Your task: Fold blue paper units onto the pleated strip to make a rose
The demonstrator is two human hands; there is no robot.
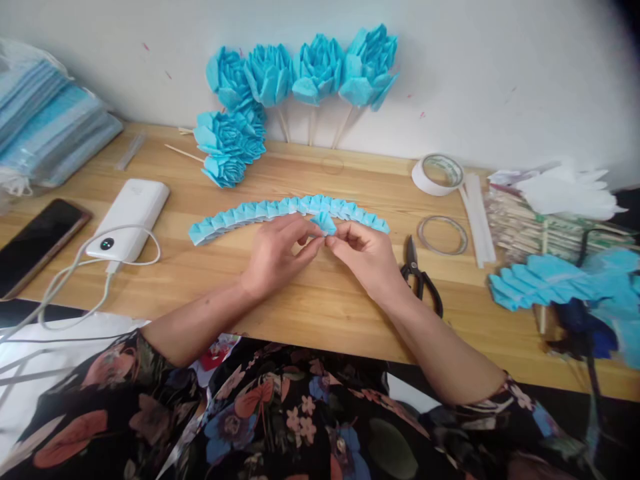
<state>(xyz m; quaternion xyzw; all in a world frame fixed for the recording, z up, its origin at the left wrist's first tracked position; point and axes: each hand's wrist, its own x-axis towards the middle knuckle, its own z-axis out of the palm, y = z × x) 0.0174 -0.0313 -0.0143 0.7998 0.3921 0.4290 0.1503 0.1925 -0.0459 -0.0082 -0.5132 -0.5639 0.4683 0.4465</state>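
Several blue flowers (pixel 318 70) look finished, while the left hand (pixel 280 253) and right hand (pixel 367 260) pinch one folded petal (pixel 324 223), an arc of similar petals (pixel 241 215) seemingly unused.

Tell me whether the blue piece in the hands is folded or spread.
Folded: the blue piece, pinched by the left hand and right hand, shows angled creases.

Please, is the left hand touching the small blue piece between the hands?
Touching. The head view shows the left hand gripping the small blue piece near its lower edge.
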